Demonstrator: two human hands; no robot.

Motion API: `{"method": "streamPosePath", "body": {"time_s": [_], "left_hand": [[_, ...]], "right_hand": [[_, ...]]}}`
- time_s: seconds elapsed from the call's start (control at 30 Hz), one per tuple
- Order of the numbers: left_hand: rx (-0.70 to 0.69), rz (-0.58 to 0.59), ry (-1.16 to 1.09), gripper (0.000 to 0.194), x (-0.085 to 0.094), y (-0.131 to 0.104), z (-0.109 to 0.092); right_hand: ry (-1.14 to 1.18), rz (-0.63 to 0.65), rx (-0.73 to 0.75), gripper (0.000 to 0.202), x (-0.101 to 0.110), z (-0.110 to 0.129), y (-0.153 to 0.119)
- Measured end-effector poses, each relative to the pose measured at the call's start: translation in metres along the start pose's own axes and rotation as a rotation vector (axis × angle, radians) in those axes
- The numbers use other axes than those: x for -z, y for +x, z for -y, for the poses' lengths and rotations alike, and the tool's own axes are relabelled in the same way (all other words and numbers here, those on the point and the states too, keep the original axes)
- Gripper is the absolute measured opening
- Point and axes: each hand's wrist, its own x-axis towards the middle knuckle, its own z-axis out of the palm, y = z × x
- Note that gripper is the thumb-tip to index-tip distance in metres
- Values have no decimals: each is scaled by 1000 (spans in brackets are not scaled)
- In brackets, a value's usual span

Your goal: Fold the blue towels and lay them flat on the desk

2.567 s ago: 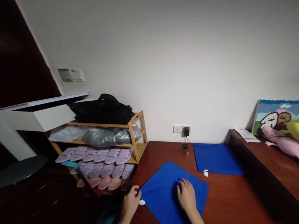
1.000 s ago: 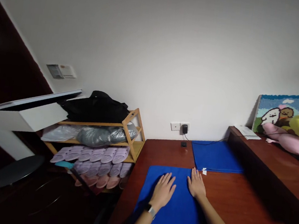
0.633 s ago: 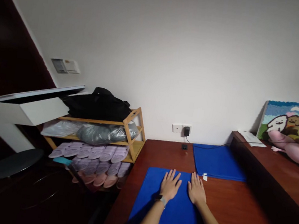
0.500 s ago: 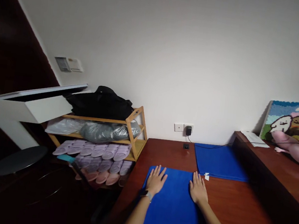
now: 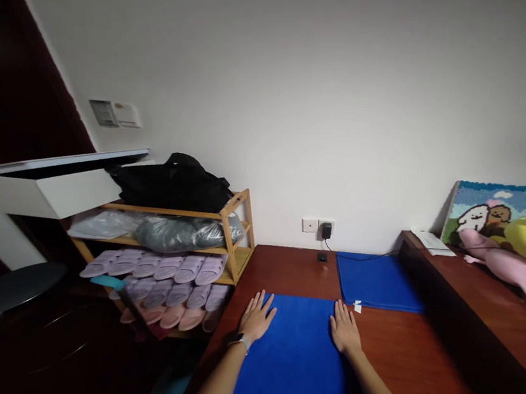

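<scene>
A blue cloth (image 5: 295, 361) lies flat on the reddish-brown table (image 5: 414, 369), a white tag showing at its lower left corner. My left hand (image 5: 258, 318), with a watch on the wrist, rests palm down on the cloth's upper left corner, fingers spread. Palm down too, my right hand (image 5: 345, 328) lies at the upper right corner, its fingers stretched out. Neither hand holds anything. Behind the right hand, a second blue cloth (image 5: 377, 281) with a white tag lies near the wall.
A wooden rack (image 5: 238, 245) at the left carries slippers (image 5: 187, 269), plastic-wrapped items and a black bag (image 5: 173, 183). A black adapter (image 5: 326, 230) is plugged into the wall. Plush toys (image 5: 508, 265) and a picture (image 5: 486, 211) stand on the raised surface at the right.
My left hand has shifted outward to the cloth's left edge, and the right hand sits slightly nearer its upper right corner. The view has turned a little to the right.
</scene>
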Motion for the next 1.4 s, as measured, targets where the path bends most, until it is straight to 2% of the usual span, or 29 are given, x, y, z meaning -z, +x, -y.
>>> {"method": "streamPosePath", "body": {"time_s": [0.07, 0.13, 0.2, 0.3, 0.37, 0.43, 0.5, 0.57, 0.73, 0.8, 0.87, 0.97, 1.1, 1.17, 1.23, 1.3, 1.4], "left_hand": [[-1, -14, 11, 63, 4, 5, -5], [-30, -54, 13, 63, 6, 11, -25], [-133, -91, -9, 63, 4, 15, -62], [-380, -77, -86, 62, -11, 16, -138], [-438, -38, -152, 62, -26, 15, -183], [-425, -7, -185, 62, -39, 13, -207], [-396, 7, -193, 63, -45, 13, -206], [-352, 8, -176, 65, -43, 13, -181], [-84, -4, -33, 71, -21, 15, -73], [-14, -14, 5, 72, -15, 13, -40], [14, -20, 15, 73, -12, 11, -20], [24, -20, 14, 75, -11, 10, -11], [25, -26, 7, 74, -6, 12, -16], [12, -44, 5, 73, -4, 13, -31], [-58, -71, -16, 73, -4, 13, -60], [-204, -87, -72, 71, -11, 14, -103], [-393, -42, -168, 68, -27, 16, -170]], "right_hand": [[9, -15, -1, 70, -1, 0, 0], [12, -27, -1, 71, -1, 1, 0], [11, -31, 1, 71, -1, 1, 1], [9, -30, 8, 71, -4, -3, 2], [-3, -27, 35, 69, -7, -6, 2], [-22, -26, 63, 68, -10, -8, 2], [-32, -25, 59, 68, -10, -8, 3], [-25, -23, 28, 70, -8, -7, 3], [13, -30, -6, 71, -4, -2, 2], [9, -24, -11, 71, -4, -2, 2], [1, -25, -13, 71, -4, -1, 1], [-3, -29, -27, 70, -4, 0, 1], [-17, -22, -26, 70, -3, 2, 0], [-11, -28, -20, 70, -2, 3, 0], [-3, -37, -15, 70, -1, 3, 0], [-12, -39, -14, 70, 0, 3, 0], [-48, -18, 5, 68, 2, 2, -1]]}}
